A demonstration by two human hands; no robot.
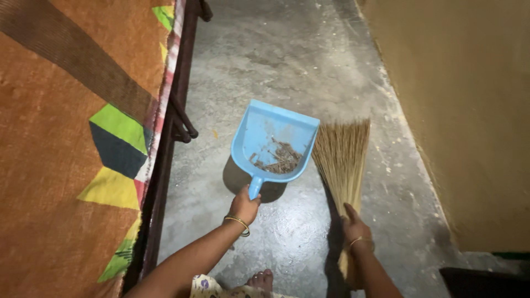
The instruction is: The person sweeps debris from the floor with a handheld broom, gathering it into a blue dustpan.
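Observation:
My left hand grips the short handle of a light blue dustpan, lifted a little above the grey concrete floor, with a shadow under it. A small heap of brown dirt and twigs lies in the pan near the handle end. My right hand holds a straw broom by its bundled neck, its fanned bristles pointing away from me and resting just right of the dustpan. Both wrists wear thin gold bangles.
A bed with an orange patterned cover and a dark metal frame runs along the left. A tan wall closes the right side. My bare foot shows at the bottom edge. A dark object sits bottom right.

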